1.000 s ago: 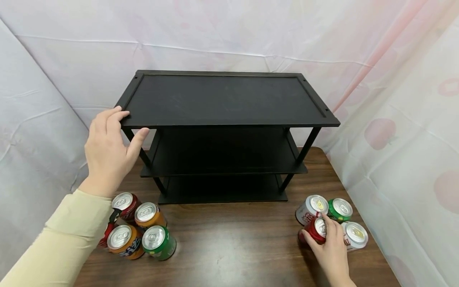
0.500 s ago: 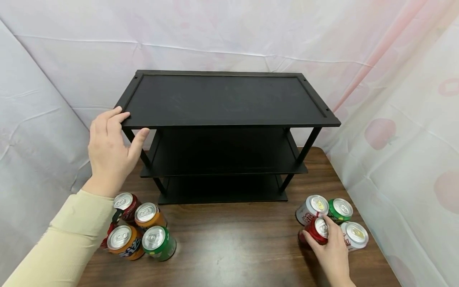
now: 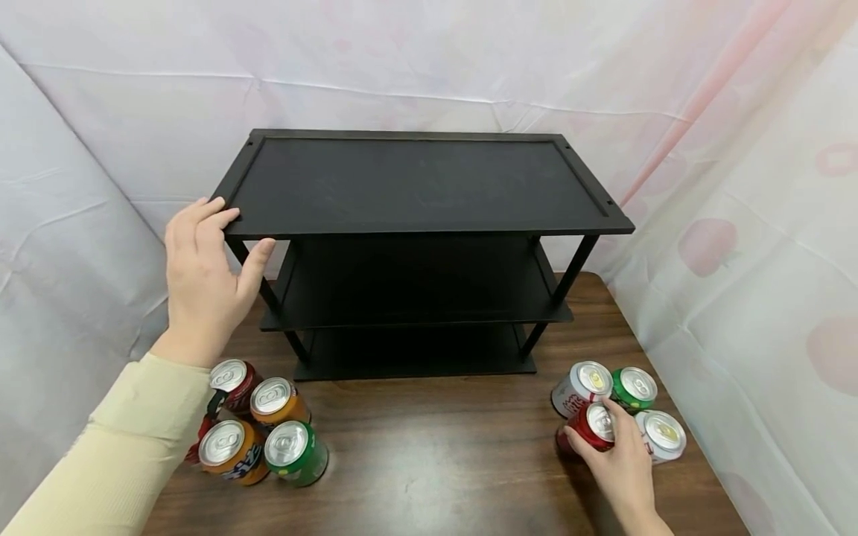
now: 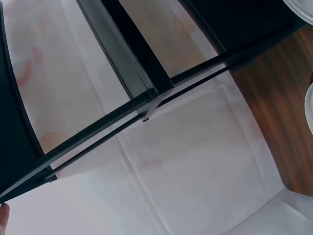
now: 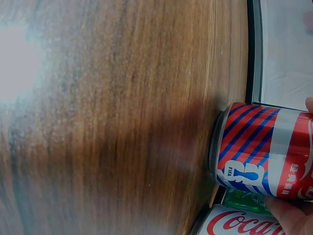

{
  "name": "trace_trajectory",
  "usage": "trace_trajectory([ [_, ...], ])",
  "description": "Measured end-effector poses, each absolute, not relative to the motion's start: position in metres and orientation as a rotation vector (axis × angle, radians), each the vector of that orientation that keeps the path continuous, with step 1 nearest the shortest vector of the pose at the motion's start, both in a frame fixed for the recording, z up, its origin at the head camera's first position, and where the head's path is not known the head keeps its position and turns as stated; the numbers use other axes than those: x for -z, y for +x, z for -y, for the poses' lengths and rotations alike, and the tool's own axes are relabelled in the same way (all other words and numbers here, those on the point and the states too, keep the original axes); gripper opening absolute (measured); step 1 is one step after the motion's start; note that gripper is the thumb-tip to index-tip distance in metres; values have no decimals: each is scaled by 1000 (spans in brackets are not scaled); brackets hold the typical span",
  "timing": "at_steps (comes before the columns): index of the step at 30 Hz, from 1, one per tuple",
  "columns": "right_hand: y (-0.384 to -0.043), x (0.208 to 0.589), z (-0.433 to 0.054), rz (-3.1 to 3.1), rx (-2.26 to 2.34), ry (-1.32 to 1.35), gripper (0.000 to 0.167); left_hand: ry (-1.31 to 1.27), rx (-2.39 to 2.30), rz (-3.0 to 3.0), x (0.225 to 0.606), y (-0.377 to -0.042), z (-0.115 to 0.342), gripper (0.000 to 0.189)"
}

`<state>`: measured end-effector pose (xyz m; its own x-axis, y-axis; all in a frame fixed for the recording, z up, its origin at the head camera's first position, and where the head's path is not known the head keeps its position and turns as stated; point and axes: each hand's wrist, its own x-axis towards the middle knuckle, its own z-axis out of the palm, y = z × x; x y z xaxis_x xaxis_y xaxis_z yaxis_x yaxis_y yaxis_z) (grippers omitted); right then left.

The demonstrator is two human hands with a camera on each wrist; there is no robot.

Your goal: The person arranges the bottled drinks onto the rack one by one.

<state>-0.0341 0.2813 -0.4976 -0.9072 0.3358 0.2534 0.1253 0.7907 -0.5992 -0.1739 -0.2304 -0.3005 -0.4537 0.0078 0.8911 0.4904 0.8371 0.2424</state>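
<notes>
My right hand (image 3: 620, 465) grips a red soda can (image 3: 601, 422), thumb on its left side and fingers round its far and right sides. In the right wrist view this soda can (image 5: 254, 152) shows blue stripes, a grey band and a FIFA emblem, its base close to the wooden table. My left hand (image 3: 204, 279) touches the front left corner of a black three-tier shelf (image 3: 415, 182), fingers on the top board's edge and thumb held apart. Only a fingertip (image 4: 4, 215) of it shows beside the shelf's corner in the left wrist view.
Beside the held can stand a silver-white can (image 3: 571, 394), a green can (image 3: 635, 387) and a white can (image 3: 662, 439). At left, a dark red can (image 3: 243, 387), two orange cans (image 3: 288, 406) and a green can (image 3: 308, 461) cluster under my left sleeve (image 3: 134, 439). White curtains (image 3: 402, 67) surround the table (image 3: 429, 447).
</notes>
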Motion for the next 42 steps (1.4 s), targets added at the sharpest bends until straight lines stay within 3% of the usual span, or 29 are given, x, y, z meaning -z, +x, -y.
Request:
trace_trajectory([
  [28,-31,471,-284,2464,-749,-227,77,-374,588,1929,305,-181,228,74],
  [42,-45,457,-289,2297,-604,59,75,-346,562,1914,307,-181,228,73],
])
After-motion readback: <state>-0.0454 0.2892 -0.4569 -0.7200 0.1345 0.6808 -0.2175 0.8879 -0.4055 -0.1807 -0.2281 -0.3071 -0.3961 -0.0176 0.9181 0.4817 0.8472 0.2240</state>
